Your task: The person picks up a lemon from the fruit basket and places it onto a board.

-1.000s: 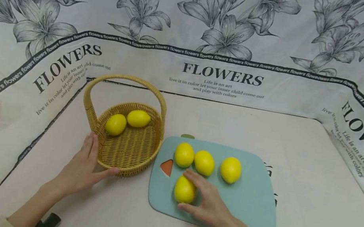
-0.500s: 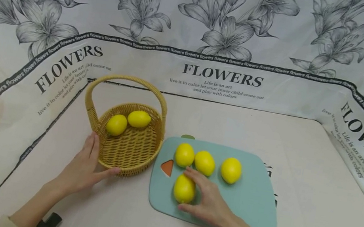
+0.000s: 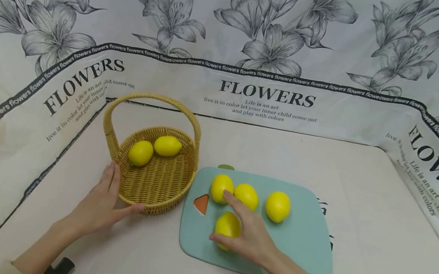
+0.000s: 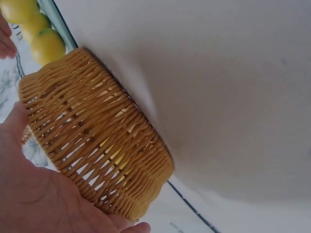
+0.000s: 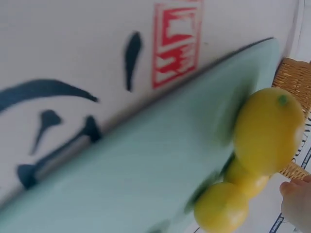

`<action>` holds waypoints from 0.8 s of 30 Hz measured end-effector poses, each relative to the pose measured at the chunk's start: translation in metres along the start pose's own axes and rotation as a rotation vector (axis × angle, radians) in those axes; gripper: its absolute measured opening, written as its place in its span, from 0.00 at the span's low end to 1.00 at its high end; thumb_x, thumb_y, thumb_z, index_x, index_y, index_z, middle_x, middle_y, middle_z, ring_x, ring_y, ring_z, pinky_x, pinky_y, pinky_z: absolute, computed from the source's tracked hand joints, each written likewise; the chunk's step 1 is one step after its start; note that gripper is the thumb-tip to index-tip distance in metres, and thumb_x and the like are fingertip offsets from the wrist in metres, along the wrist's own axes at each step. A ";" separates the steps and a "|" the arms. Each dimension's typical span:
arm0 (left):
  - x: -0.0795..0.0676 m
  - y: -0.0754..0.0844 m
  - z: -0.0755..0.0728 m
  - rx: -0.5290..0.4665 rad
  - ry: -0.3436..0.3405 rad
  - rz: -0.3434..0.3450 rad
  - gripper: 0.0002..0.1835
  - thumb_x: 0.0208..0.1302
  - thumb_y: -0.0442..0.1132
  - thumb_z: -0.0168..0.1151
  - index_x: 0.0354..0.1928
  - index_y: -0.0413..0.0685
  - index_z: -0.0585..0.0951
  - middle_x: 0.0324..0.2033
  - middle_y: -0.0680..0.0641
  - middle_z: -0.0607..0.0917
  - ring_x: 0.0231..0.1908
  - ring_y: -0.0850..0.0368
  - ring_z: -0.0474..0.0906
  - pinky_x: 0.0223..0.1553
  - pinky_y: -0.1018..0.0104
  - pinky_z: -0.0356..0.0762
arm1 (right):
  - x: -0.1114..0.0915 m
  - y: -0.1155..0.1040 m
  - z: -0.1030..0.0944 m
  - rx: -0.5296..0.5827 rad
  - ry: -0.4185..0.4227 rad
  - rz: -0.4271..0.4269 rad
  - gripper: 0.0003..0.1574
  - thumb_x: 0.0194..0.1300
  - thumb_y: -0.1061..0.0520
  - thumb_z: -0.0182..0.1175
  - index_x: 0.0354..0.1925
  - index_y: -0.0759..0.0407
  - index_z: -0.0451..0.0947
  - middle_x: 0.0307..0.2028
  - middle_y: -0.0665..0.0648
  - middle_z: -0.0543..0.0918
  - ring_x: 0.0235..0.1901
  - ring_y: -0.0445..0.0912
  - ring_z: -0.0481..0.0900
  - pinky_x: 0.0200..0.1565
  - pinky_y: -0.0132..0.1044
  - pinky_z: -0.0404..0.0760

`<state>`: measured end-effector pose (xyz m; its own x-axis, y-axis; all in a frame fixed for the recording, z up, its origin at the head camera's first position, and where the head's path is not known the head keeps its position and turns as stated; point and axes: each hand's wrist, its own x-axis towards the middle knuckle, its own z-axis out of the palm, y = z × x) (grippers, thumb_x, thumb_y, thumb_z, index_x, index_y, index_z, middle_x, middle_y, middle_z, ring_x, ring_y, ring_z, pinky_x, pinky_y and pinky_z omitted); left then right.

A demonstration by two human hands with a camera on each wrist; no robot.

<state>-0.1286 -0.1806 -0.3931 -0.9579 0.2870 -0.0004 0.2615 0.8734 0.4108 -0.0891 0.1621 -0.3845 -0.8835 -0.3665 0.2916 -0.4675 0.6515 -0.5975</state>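
A wicker basket (image 3: pixel 155 179) with a tall handle holds two lemons (image 3: pixel 140 153) on its far left side. My left hand (image 3: pixel 97 204) rests against the basket's near left side, fingers and thumb spread along it; the left wrist view shows the palm beside the weave (image 4: pixel 97 131). Over the light blue cutting board (image 3: pixel 287 255), my right hand (image 3: pixel 252 237) reaches above a single lemon (image 3: pixel 227 224), thumb and fingers apart. That lemon looks large in the right wrist view (image 5: pixel 269 131), where a finger (image 5: pixel 297 201) shows clear of it. Behind it lie two touching lemons (image 3: pixel 222 187) and another lemon (image 3: pixel 277 207).
The board's orange triangular patch (image 3: pixel 200 203) faces the basket. Printed cloth (image 3: pixel 266 106) rises behind and along both sides of the white table surface (image 3: pixel 384 222). A dark object (image 3: pixel 59 270) sits by the left forearm.
My right hand has shifted slightly, its index finger going up and left toward the lemon behind. The near lemon has moved slightly right. My left hand stays at the basket.
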 end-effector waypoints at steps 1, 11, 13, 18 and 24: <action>0.000 0.000 0.000 -0.001 -0.001 -0.002 0.64 0.59 0.70 0.55 0.70 0.23 0.36 0.71 0.23 0.35 0.71 0.26 0.38 0.67 0.33 0.48 | 0.003 -0.002 0.000 -0.001 -0.003 0.004 0.55 0.46 0.49 0.77 0.67 0.66 0.65 0.66 0.63 0.70 0.65 0.57 0.69 0.63 0.53 0.70; -0.002 -0.002 0.000 0.000 0.008 -0.001 0.64 0.59 0.70 0.55 0.70 0.22 0.37 0.71 0.22 0.36 0.71 0.25 0.39 0.68 0.34 0.48 | 0.031 -0.027 0.005 0.080 -0.085 0.014 0.59 0.48 0.45 0.75 0.70 0.65 0.59 0.70 0.61 0.65 0.68 0.54 0.66 0.65 0.50 0.69; -0.002 -0.002 0.000 -0.004 0.010 0.001 0.64 0.59 0.69 0.55 0.70 0.22 0.37 0.71 0.22 0.36 0.71 0.25 0.39 0.68 0.34 0.48 | 0.037 -0.031 0.007 0.085 -0.095 0.009 0.59 0.49 0.44 0.74 0.70 0.65 0.59 0.70 0.61 0.66 0.68 0.53 0.67 0.65 0.50 0.70; -0.002 -0.001 0.000 -0.006 0.021 0.009 0.63 0.59 0.69 0.55 0.70 0.22 0.38 0.71 0.22 0.36 0.71 0.25 0.39 0.68 0.34 0.48 | 0.054 -0.039 0.014 0.106 -0.107 -0.048 0.57 0.52 0.46 0.73 0.70 0.67 0.58 0.69 0.63 0.65 0.67 0.55 0.67 0.64 0.51 0.71; 0.000 -0.001 -0.001 -0.003 0.042 0.022 0.62 0.60 0.68 0.56 0.70 0.21 0.40 0.71 0.22 0.37 0.71 0.25 0.40 0.68 0.35 0.50 | 0.075 -0.048 0.027 0.108 -0.128 -0.071 0.56 0.53 0.48 0.73 0.71 0.66 0.57 0.70 0.64 0.64 0.68 0.56 0.66 0.65 0.50 0.69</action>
<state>-0.1284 -0.1816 -0.3929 -0.9561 0.2891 0.0470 0.2821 0.8659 0.4129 -0.1320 0.0854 -0.3538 -0.8342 -0.4951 0.2430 -0.5168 0.5479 -0.6578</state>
